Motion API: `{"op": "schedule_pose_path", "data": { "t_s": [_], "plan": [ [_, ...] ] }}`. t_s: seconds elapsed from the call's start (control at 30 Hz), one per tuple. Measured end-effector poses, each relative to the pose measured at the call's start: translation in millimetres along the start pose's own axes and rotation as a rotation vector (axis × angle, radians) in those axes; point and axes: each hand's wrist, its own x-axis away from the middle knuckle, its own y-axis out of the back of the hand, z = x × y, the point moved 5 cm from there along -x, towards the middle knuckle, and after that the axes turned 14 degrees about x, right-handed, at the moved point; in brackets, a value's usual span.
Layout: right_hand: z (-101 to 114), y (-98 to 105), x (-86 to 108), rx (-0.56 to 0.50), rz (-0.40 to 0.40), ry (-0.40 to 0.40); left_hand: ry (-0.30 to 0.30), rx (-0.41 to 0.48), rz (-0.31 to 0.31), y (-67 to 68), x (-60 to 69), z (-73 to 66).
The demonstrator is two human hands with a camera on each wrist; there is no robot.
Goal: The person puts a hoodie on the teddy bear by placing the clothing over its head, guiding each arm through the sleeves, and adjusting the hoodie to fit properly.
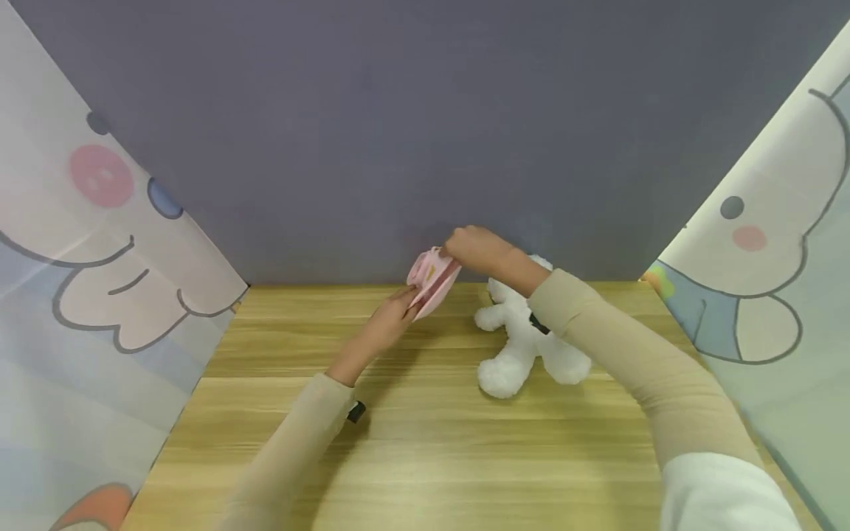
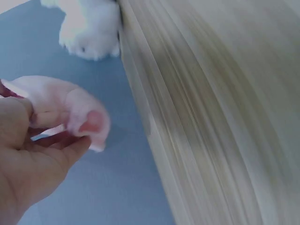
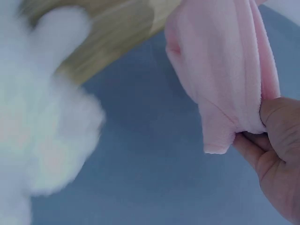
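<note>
A small pink cloth garment (image 1: 434,279) with a yellow mark hangs in the air between both hands, above the table's back edge. The left hand (image 1: 390,321) pinches its lower left side; in the left wrist view, the thumb and fingers of that hand (image 2: 37,150) grip the pink cloth (image 2: 70,105) near a small round opening. At the upper right end, the right hand (image 1: 483,252) holds the cloth. In the right wrist view this hand (image 3: 279,150) pinches the edge of the soft pink fabric (image 3: 220,65), beside a short sleeve-like part.
A white plush toy (image 1: 521,339) lies on the wooden table (image 1: 432,442), partly beneath the right forearm. Behind the table stands a grey wall (image 1: 425,133). Cartoon-printed sheets (image 1: 119,258) flank both sides.
</note>
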Motion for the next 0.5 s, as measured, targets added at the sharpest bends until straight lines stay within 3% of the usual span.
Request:
{"op": "schedule_pose_path", "data": {
  "t_s": [0.2,0.37,0.5],
  "plan": [
    [-35,3,59.4,0.047,-0.009,-0.046,-0.036,0.078,-0.012,-39.5,-35.4,-26.6],
    [-48,-4,113.3,0.092,-0.059,-0.118,-0.122,0.048,0.065,-72.5,-56.9,-42.7],
    [-57,-9,150.8,0.081,-0.131,-0.169,-0.158,0.064,0.1,-90.1,-75.1,-55.8]
  ]
}}
